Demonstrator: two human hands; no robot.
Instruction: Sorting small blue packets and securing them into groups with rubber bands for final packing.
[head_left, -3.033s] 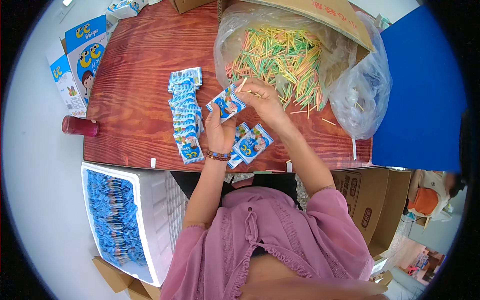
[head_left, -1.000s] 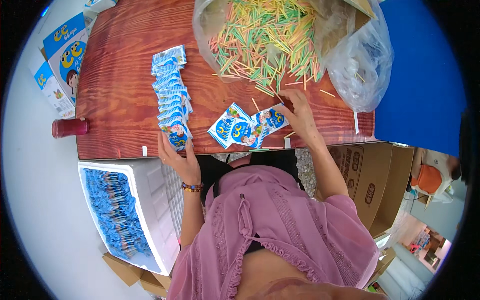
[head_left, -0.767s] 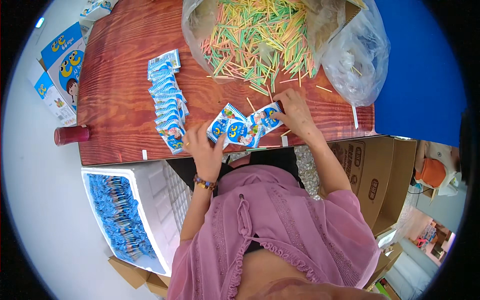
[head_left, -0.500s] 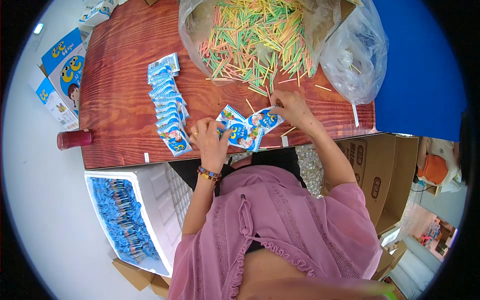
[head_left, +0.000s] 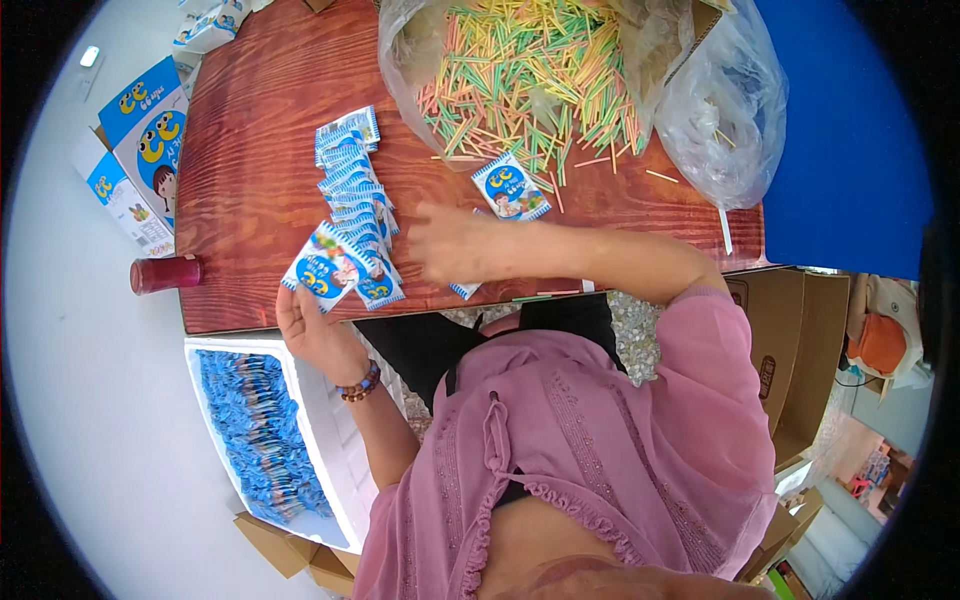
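Observation:
My left hand [head_left: 318,338] pinches the lower edge of a blue-and-white packet [head_left: 328,268], raised over the near end of an overlapping row of like packets [head_left: 352,200]. Reaching across to the left, my right hand [head_left: 455,246] hovers just right of that row. Its fingers are smeared by motion, so I cannot make out whether they hold anything. Partly covered by the right hand and forearm, a packet [head_left: 465,290] lies near the table's front edge. Another packet [head_left: 510,188] lies face up beyond my right forearm, near the coloured sticks.
Thin pink, yellow and green sticks [head_left: 540,80] heap in a clear plastic bag at the back. A red-lidded jar [head_left: 166,275] sits at the left edge. Below the table, a white foam box [head_left: 345,470] holds many blue packets. A cardboard box [head_left: 800,360] stands at right.
My left hand has moved left and lifted a packet over the row. The right hand has swung left across the table. One packet now lies farther back, by the sticks.

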